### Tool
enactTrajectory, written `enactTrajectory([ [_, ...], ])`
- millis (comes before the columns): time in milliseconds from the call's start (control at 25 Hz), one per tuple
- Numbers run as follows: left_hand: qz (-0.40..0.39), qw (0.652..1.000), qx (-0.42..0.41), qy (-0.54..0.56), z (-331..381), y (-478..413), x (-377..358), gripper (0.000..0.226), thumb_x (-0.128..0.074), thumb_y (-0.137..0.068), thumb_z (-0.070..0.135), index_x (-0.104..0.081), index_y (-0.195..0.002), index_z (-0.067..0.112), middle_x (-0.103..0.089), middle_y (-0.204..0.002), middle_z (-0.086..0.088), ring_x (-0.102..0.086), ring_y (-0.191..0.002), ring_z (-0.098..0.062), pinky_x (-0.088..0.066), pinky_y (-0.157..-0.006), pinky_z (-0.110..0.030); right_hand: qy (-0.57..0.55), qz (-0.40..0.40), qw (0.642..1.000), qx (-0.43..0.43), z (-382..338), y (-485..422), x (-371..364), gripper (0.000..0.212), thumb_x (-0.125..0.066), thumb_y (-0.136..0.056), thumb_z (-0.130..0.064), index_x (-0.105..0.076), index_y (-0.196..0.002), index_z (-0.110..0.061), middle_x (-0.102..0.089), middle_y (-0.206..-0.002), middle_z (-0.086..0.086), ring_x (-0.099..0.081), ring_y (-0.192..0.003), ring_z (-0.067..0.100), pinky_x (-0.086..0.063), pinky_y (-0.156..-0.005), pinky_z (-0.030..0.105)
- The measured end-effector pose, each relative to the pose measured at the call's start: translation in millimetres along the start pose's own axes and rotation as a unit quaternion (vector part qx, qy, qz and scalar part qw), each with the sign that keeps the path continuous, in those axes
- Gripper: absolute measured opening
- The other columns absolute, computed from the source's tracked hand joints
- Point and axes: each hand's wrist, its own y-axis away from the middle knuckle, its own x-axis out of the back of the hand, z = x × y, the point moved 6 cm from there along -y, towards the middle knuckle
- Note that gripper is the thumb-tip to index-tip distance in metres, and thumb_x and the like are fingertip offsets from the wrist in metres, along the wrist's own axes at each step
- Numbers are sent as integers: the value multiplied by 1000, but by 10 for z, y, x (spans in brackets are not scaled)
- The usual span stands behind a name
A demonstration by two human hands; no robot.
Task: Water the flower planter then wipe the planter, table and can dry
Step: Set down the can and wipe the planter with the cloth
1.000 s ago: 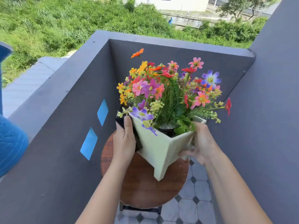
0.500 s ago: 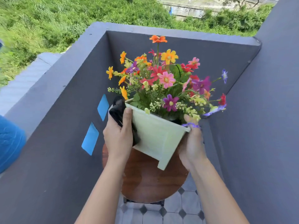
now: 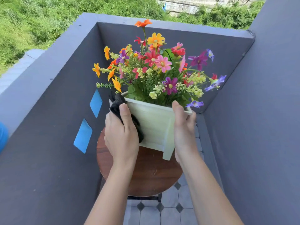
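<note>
Planter [image 3: 154,125] held tilted above the round table [image 3: 155,176], one hand at each side.
Left hand [image 3: 121,137] presses one black cloth [image 3: 117,103] on its left face, cloth mostly hidden; right hand [image 3: 184,127] clasps the right rim, fingers out of sight. One leg visible.

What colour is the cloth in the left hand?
Black; the cloth is pressed against the pale green planter by the left hand. Head view, the only one.
</note>
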Motion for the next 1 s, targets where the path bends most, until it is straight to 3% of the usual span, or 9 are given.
enactTrajectory([
  [120, 3, 996, -88, -30, 30, 121, -23, 62, -24, -94, 50, -38, -138, 9, -54, -125, -12, -50, -114, -30, -39, -84, -37, 9, 18, 1000, -7, -23, -48, 0, 59, -47, -79, -69, -43, -128, -37, -47, -99, -32, -49, -103, 2, -31, -103, 41],
  [200, 4, 986, -152, -75, 30, 185, -39, 56, -30, -93, 43, -24, -145, 24, -46, -140, -13, -46, -121, -29, -43, -86, -38, 20, 45, 999, -10, -53, -62, -10, 41, -47, -69, -66, -53, -104, -45, -56, -98, -20, -53, -108, 16, -34, -106, 51],
  [280, 6, 970, -206, -127, -40, 259, -58, 51, -37, -92, 31, -26, -142, 28, -41, -144, -22, -42, -115, -29, -47, -84, -41, 13, 57, 998, -9, -99, -56, -12, 30, -44, -63, -59, -53, -81, -37, -58, -88, -6, -57, -99, 25, -40, -102, 53],
  [400, 1, 949, -259, -178, -294, 438, -36, 48, -41, -90, 21, -34, -137, 26, -44, -138, -30, -39, -109, -30, -51, -79, -44, 4, 50, 999, -19, -143, -70, -31, 29, -43, -59, -53, -50, -73, -28, -53, -84, 4, -57, -91, 30, -46, -86, 46],
  [600, 19, 942, -269, -197, -340, 483, 13, 71, -64, -78, -12, -39, -135, 23, -50, -132, -31, -43, -102, -33, -51, -73, -43, 12, 33, 999, -15, -175, -102, -4, 21, -42, -65, -43, -43, -67, -22, -41, -75, 7, -41, -73, 24, -32, -69, 35],
  [760, 78, 910, -342, -220, 43, 366, -45, 53, -47, -89, -7, -46, -133, 23, -52, -132, -29, -48, -107, -44, -44, -87, -50, 35, 16, 999, -16, -185, -119, -14, 19, -41, -66, -41, -39, -60, -23, -40, -70, 1, -37, -73, 22, -29, -66, 33],
  [880, 67, 866, -420, -262, -41, 519, -192, 45, -38, -97, 4, -49, -131, 31, -53, -135, -15, -48, -110, -40, -44, -77, -44, 40, 7, 999, -29, -168, -197, -1, 20, -41, -62, -44, -40, -59, -24, -41, -70, -2, -39, -74, 23, -31, -70, 35],
  [1000, 0, 820, -492, -291, -228, 796, -290, 44, -31, -99, 10, -52, -128, 35, -54, -135, -1, -48, -96, -26, -38, -70, -36, 51, 11, 998, -20, -182, -275, 32, 20, -40, -62, -43, -36, -60, -23, -36, -71, -1, -34, -78, 24, -28, -71, 38],
])
